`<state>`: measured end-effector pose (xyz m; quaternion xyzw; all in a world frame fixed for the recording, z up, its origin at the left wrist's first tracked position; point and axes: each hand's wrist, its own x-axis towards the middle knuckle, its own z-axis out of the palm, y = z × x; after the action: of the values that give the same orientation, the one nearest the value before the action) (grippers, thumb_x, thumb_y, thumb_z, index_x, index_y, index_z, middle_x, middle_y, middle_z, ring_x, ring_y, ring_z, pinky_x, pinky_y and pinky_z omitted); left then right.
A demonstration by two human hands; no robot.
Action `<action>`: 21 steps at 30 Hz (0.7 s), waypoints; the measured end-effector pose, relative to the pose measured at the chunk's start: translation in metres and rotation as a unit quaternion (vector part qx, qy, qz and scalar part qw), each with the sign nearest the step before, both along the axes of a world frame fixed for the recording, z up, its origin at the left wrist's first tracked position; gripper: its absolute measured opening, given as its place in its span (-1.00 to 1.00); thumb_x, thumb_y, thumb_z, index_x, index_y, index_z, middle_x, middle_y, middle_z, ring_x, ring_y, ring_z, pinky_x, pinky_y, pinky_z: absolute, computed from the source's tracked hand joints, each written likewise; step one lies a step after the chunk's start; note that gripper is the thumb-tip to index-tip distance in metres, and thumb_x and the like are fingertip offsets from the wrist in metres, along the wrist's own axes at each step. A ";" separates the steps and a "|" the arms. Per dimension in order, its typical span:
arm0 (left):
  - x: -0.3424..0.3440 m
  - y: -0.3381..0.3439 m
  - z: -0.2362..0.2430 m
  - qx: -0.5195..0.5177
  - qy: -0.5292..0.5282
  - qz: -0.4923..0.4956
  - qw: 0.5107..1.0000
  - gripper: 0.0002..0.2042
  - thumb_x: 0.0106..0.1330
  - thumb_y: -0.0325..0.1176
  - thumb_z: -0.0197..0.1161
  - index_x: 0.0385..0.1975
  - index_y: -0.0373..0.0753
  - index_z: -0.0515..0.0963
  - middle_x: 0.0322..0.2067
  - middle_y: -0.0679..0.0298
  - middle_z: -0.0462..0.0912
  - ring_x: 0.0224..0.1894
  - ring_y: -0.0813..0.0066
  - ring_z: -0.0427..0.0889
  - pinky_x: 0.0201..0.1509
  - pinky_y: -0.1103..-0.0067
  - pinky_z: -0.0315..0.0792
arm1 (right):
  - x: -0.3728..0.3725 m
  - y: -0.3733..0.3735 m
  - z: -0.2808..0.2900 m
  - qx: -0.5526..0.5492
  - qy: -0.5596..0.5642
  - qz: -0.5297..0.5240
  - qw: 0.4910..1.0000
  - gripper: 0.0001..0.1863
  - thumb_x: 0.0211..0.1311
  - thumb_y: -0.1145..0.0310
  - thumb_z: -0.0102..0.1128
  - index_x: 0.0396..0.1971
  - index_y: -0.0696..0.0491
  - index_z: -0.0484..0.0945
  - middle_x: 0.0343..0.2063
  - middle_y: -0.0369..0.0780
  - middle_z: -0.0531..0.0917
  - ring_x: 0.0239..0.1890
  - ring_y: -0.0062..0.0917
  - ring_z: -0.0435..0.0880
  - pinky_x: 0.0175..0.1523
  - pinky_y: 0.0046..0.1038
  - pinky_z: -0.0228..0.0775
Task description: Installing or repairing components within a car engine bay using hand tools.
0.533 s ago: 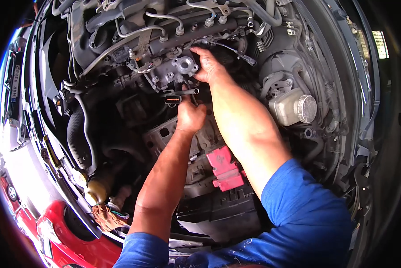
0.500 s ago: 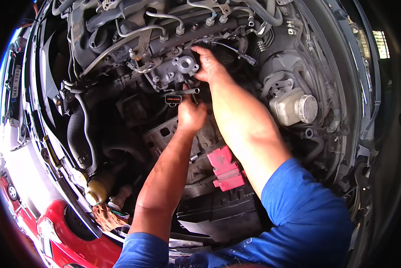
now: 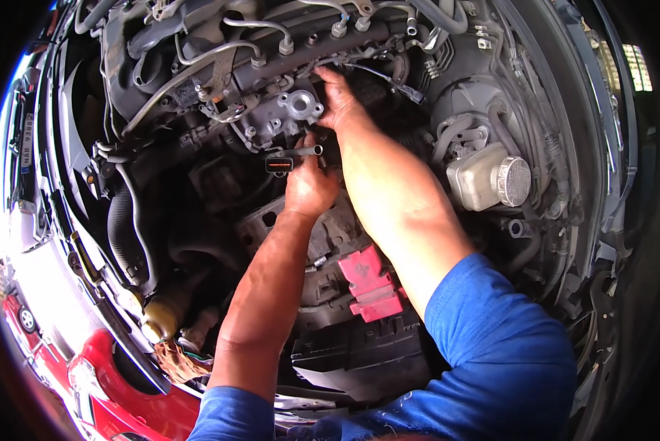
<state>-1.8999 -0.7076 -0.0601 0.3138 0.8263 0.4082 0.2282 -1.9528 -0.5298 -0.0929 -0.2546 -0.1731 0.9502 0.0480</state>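
Two bare hands reach deep into a car's open engine bay, seen from above by the person working. Both forearms come up from the lower edge, out of short bright blue sleeves (image 3: 499, 334).

At the upper middle, on the near side of the engine, sits a dull silver cast-metal housing (image 3: 271, 121) with a round, flanged opening facing upward. The right hand (image 3: 339, 103) is at its right end, thumb side against the metal and forefinger stretched up along its far edge; the other fingers are hidden, so how firmly it grasps cannot be told. The left hand (image 3: 311, 187) is just below the housing, its back showing and one finger pointing up toward the underside. Its remaining fingers are out of sight, and whether they are clenched around anything cannot be told.

Across the left hand's fingers lies a short grey tube (image 3: 293, 152), with a black rectangular connector with an orange inside (image 3: 278, 165) just beneath.

Beyond the housing runs a dark metal rail (image 3: 323, 48) with curved steel pipes. Nearer the person is a dusty red plastic cover (image 3: 370, 283); to the right, a cloudy white reservoir with a ribbed round cap (image 3: 477, 180). A shiny red car (image 3: 131, 389) shows at lower left.
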 end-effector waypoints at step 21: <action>0.007 0.005 0.003 -0.061 -0.031 0.053 0.996 -0.30 0.18 -0.29 0.21 0.33 -0.33 0.15 0.03 -0.18 0.50 0.02 -0.11 0.54 0.10 0.24 0.43 | 0.002 -0.005 -0.001 -0.008 0.039 -0.005 0.999 -0.39 -0.07 -0.05 0.35 -0.05 0.04 0.54 -0.16 -0.10 0.67 -0.10 -0.18 0.63 0.11 -0.08 0.42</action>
<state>-1.8926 -0.7025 -0.0570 0.2422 0.8577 0.3781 0.2505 -1.9512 -0.5346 -0.0943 -0.2183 -0.1620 0.9607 0.0570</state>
